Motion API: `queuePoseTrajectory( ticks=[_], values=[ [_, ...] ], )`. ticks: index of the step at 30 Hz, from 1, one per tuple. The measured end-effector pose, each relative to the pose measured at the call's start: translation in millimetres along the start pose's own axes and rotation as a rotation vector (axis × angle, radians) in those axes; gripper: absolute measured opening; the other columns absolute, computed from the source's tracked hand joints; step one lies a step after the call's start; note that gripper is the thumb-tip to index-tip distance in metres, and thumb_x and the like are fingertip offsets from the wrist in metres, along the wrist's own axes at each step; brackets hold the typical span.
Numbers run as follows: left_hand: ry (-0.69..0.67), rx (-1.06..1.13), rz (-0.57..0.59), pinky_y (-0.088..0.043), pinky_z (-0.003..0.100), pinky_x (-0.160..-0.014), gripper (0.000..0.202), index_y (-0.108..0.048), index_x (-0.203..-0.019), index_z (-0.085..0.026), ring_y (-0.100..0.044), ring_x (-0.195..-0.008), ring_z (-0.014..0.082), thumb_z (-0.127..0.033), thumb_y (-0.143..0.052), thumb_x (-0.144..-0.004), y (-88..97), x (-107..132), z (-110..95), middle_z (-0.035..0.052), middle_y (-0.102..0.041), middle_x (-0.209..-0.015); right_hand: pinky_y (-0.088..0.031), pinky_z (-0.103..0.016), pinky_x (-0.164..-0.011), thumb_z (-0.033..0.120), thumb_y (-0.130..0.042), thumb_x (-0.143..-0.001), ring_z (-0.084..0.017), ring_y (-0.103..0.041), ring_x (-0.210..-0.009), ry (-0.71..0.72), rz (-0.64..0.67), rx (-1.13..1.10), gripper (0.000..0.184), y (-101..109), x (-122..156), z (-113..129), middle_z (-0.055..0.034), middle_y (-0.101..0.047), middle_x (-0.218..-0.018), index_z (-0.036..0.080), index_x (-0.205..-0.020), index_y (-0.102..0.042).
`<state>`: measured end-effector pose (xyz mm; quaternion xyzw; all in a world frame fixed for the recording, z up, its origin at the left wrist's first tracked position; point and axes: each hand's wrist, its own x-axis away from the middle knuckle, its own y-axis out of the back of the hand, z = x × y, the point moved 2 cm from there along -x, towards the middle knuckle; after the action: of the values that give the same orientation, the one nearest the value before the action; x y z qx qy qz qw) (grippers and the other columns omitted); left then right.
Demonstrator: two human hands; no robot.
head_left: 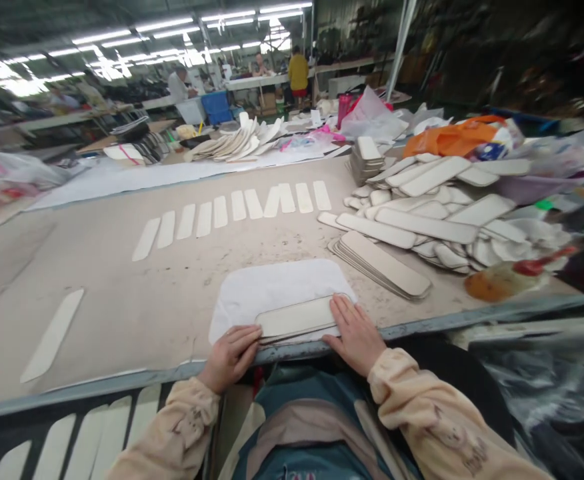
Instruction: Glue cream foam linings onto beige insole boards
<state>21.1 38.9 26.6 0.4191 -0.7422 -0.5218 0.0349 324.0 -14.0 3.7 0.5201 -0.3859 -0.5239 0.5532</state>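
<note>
Pale strips [296,317], left hand [233,355] curled at one end, pinch unclear, right hand [358,332] flat on the other, thumb apart

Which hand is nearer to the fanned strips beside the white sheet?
Right. The right hand rests on the right end of the front stack, below and left of the fanned strips; the left hand is farther left, at that stack's other end.
</note>
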Motion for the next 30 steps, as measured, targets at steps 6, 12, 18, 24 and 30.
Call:
queuePoseTrajectory(
  ticks=[6, 12, 18, 24, 30],
  values=[
    [0.374, 0.025, -0.262, -0.051, 0.041, -0.091, 0.041, -0.048, -0.129, -0.018, -0.061, -0.105, 0.0215, -0.026, -0.046, -0.089, 6.5, 16.2, 0.9, 0.0108, -0.063, -0.116, -0.020, -0.045, -0.110, 0.053, -0.041, -0.089, -0.026, -0.015, -0.137, 0.030, -0.037, 0.030, 0.072, -4.0, 0.3, -1.7, -0.0141, -0.021, -0.148, 0.005, -0.141, -0.029],
    [0.130, -0.186, 0.009, -0.037, 0.049, -0.105, 0.053, -0.033, -0.139, -0.017, -0.030, -0.134, 0.0270, -0.031, -0.044, -0.089, -30.0, -10.6, -50.1, 0.0136, -0.040, -0.141, -0.021, -0.045, -0.109, 0.054, -0.041, -0.088, -0.027, -0.015, -0.136, 0.036, -0.047, 0.036, 0.073, -7.4, 1.2, -2.6, -0.0144, -0.021, -0.148, 0.007, -0.142, -0.027],
    [0.114, -0.412, 0.186, -0.028, 0.052, -0.106, 0.073, -0.024, -0.142, -0.008, -0.019, -0.137, 0.0323, -0.052, -0.041, -0.086, -50.6, -30.4, -48.7, 0.0201, -0.024, -0.147, -0.019, -0.045, -0.109, 0.055, -0.041, -0.088, -0.026, -0.014, -0.137, 0.029, -0.023, 0.044, 0.073, -6.1, 0.4, -3.0, -0.0139, -0.019, -0.148, 0.006, -0.141, -0.029],
    [0.027, -0.486, 0.188, -0.028, 0.049, -0.106, 0.074, -0.027, -0.141, -0.009, -0.021, -0.137, 0.0322, -0.053, -0.044, -0.084, -54.4, -25.5, -35.2, 0.0184, -0.025, -0.148, -0.015, -0.049, -0.110, 0.058, -0.041, -0.087, -0.028, -0.013, -0.137, -0.040, 0.070, -0.018, 0.077, 10.5, -3.1, 9.7, -0.0149, -0.019, -0.148, 0.005, -0.141, -0.028],
    [-0.059, -0.545, 0.141, -0.027, 0.050, -0.105, 0.073, -0.026, -0.141, -0.005, -0.023, -0.136, 0.0341, -0.046, -0.045, -0.082, -62.7, -21.7, -28.7, 0.0202, -0.027, -0.146, -0.012, -0.045, -0.112, 0.063, -0.039, -0.086, -0.024, -0.010, -0.138, 0.181, 0.026, -0.212, 0.081, 14.0, -19.3, 80.4, -0.0122, -0.016, -0.149, 0.008, -0.143, -0.022]
  ],
)
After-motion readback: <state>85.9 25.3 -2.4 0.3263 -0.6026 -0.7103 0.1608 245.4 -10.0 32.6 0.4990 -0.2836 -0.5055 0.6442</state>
